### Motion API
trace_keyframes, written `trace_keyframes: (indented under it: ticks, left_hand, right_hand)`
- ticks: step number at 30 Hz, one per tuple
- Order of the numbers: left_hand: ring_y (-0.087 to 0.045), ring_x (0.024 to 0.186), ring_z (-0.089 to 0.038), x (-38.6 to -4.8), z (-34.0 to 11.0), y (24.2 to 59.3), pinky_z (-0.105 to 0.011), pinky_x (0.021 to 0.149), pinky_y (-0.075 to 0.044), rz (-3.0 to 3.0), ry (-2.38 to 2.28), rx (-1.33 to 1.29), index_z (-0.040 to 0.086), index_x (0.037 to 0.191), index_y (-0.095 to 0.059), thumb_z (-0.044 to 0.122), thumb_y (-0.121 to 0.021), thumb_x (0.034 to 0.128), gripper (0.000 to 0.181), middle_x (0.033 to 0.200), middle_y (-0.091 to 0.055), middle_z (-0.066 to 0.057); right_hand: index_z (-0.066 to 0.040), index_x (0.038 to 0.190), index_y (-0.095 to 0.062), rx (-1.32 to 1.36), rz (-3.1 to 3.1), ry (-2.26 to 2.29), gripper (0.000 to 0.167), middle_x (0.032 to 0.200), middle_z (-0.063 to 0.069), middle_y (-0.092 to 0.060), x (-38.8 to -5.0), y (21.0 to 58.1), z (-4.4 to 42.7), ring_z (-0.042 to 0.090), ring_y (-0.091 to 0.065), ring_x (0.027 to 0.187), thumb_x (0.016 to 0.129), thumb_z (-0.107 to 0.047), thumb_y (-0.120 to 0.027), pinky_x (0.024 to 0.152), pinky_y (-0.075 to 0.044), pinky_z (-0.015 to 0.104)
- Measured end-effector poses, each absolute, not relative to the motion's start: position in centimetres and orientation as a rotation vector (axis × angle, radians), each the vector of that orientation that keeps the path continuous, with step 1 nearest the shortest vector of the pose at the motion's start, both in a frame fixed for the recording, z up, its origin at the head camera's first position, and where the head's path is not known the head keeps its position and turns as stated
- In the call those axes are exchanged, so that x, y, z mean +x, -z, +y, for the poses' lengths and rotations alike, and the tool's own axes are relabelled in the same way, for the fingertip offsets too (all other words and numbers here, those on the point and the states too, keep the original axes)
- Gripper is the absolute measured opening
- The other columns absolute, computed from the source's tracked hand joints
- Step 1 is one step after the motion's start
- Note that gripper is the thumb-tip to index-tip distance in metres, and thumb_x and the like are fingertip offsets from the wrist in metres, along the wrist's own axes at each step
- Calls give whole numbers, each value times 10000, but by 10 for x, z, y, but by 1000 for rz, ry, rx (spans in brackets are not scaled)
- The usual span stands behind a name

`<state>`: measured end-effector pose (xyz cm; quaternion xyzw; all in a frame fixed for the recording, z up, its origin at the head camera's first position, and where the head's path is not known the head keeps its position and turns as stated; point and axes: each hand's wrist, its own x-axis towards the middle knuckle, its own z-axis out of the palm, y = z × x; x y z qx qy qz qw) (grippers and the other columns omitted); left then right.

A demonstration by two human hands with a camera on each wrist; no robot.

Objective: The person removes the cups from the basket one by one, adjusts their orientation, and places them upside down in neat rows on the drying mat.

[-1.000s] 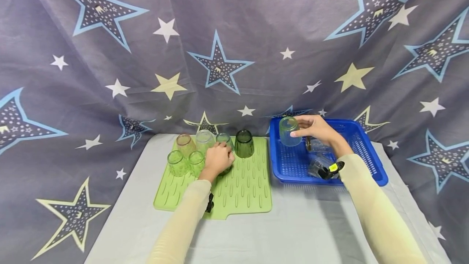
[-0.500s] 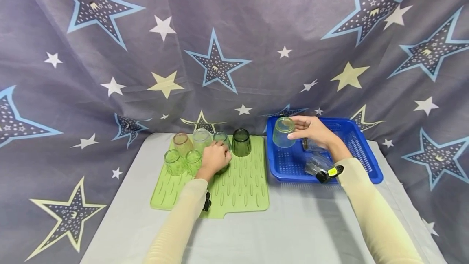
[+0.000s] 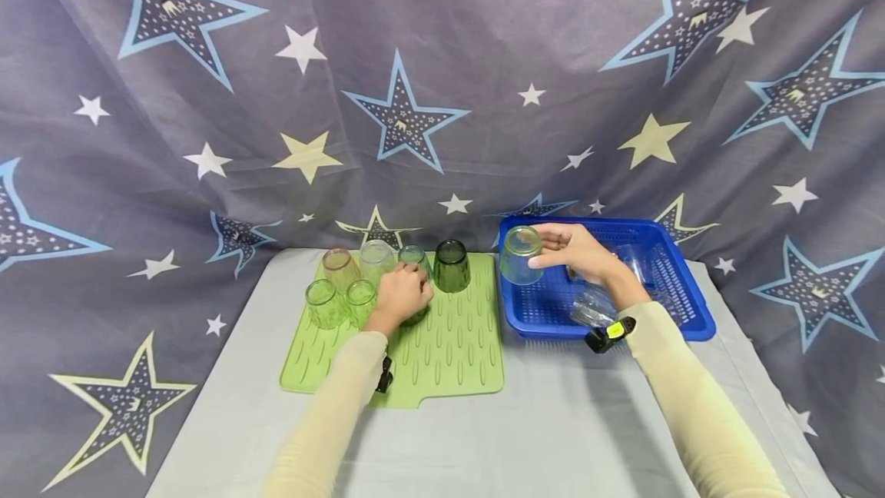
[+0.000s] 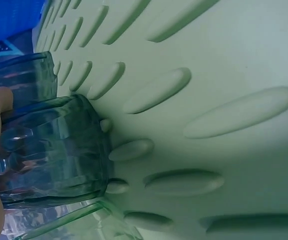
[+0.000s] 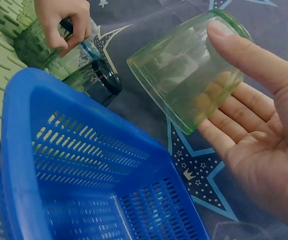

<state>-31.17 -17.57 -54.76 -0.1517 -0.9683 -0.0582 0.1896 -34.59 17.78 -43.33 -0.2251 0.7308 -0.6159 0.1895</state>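
Observation:
My right hand holds a pale green glass over the left end of the blue basket; in the right wrist view thumb and fingers grip its sides. On the green mat, my left hand grips a dark green glass, mostly covered by the hand in the head view. Around it stand a black-green glass, a bluish glass, a clear glass, a pinkish glass and two light green glasses.
The blue basket stands right of the mat, with several clear glasses lying in it. A starred curtain hangs behind the white table.
My right hand has carried the pale green glass leftward to the basket's left end. The left hand keeps its place among the glasses, and the head view has shifted slightly.

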Motion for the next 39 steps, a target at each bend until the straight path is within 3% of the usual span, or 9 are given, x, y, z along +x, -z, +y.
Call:
trace_keyframes:
  ticks: [6,12,16,20,23,27,35,39]
  left_hand:
    - [-639,769,-285,-313,-181,544,-432,547,-544,-2723,160,-492,139,864,-755,202,-653,866,120,908,-707,-67]
    - [-603,731,-272,-313,-183,543,-423,543,-534,-2732,161,-527,139,868,-748,199,-644,885,122,886,-683,-60]
    - [-611,805,-276,-313,-182,543,-436,592,-556,-2762,122,-514,135,936,-752,227,-636,918,149,953,-689,-65]
    - [-618,850,-286,-312,-182,545,-448,655,-573,-2774,110,-508,124,967,-753,232,-640,933,160,977,-690,-78]
    - [-633,907,-290,-312,-182,546,-456,752,-582,-2776,91,-506,122,994,-756,245,-641,942,177,1012,-699,-81]
    - [-646,994,-283,-312,-180,548,-473,870,-563,-2740,67,-502,130,1025,-758,258,-665,937,180,1064,-716,-74]
    - [-668,968,-287,-307,-171,541,-480,919,-541,-2506,181,-511,116,1014,-770,295,-648,954,224,1006,-731,-81]
    - [-675,970,-275,-306,-157,525,-456,924,-544,-2398,305,-514,118,1112,-754,314,-580,979,294,1047,-727,-74]
  right_hand:
    - [-16,1401,-584,-601,2064,1724,601,1280,-29,-716,-345,434,176,99,-664,1198,837,6,-792,1010,-530,245]
    - [13,1396,-576,-591,2053,1738,609,1273,44,-722,-342,432,174,123,-685,1167,828,17,-794,988,-546,264]
    - [49,1405,-553,-610,2042,1750,611,1301,113,-704,-342,434,172,123,-693,1144,835,46,-773,974,-555,271]
    - [64,1406,-544,-606,2029,1756,606,1271,78,-721,-342,436,171,117,-697,1128,839,69,-757,954,-566,276]
    - [68,1407,-542,-602,2025,1754,604,1274,72,-720,-342,437,170,111,-696,1127,840,74,-752,951,-567,274]
    - [69,1412,-536,-600,2018,1753,611,1337,157,-676,-339,436,167,109,-693,1130,841,70,-752,961,-562,273]
    - [52,1417,-538,-605,2011,1748,619,1367,194,-647,-339,437,161,114,-683,1154,838,61,-756,993,-543,268]
    - [57,1413,-539,-614,2002,1754,614,1337,171,-673,-339,438,156,121,-688,1149,837,69,-752,991,-547,277]
